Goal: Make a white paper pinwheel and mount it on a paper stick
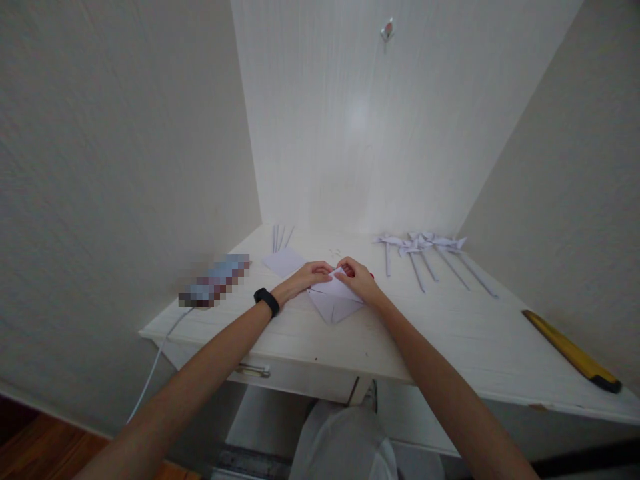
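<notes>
A square of white paper (334, 307) with slits running in from its corners lies at the middle of the table, its far part lifted and bent over. My left hand (311, 275), with a black band on the wrist, pinches the paper's far left edge. On the other side, my right hand (357, 279) pinches the far right edge, thumb on top. The two hands nearly meet at the fingertips. Something small and red shows behind my right hand, mostly hidden. A stack of plain white paper (284, 261) rests just beyond my left hand.
Several paper pinwheels on rolled sticks (425, 250) lie at the back right. Thin paper sticks (280, 239) lie at the back left. A blurred-out device (215, 280) with a white cable is at the left edge. A yellow and black tool (570, 350) lies along the right side.
</notes>
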Motion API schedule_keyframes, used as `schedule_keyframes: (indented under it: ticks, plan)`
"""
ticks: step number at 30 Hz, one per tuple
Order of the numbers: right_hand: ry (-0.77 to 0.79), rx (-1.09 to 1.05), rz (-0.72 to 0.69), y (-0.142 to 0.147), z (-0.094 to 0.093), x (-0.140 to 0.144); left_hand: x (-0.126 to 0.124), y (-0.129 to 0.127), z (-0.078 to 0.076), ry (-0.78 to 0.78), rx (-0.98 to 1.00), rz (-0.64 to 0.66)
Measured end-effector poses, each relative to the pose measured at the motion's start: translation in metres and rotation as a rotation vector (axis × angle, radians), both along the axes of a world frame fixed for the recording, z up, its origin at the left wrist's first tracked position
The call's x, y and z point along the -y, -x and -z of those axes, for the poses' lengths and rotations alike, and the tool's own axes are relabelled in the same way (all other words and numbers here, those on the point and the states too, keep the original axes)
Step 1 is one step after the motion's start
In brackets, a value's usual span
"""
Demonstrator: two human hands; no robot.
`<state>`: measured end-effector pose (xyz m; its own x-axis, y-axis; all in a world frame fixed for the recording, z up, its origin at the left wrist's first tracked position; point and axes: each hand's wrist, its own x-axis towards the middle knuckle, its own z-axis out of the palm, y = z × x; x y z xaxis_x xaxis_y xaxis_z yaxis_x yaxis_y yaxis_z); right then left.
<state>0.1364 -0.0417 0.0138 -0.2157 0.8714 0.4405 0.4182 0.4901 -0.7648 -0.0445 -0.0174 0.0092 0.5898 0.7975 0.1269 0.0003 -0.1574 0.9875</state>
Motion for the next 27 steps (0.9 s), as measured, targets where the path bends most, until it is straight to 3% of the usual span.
schedule_keyframes:
  ticks: [14,27]
  plan:
    - [-0.159,0.025,-0.01,-0.0027,0.0024,-0.0032,-0.0019,-0.0032,0.0004,-0.046,-0.001,-0.056]
    - [-0.186,0.02,0.018,-0.0021,-0.002,-0.0006,0.0002,-0.0005,-0.0058,-0.047,-0.026,-0.022]
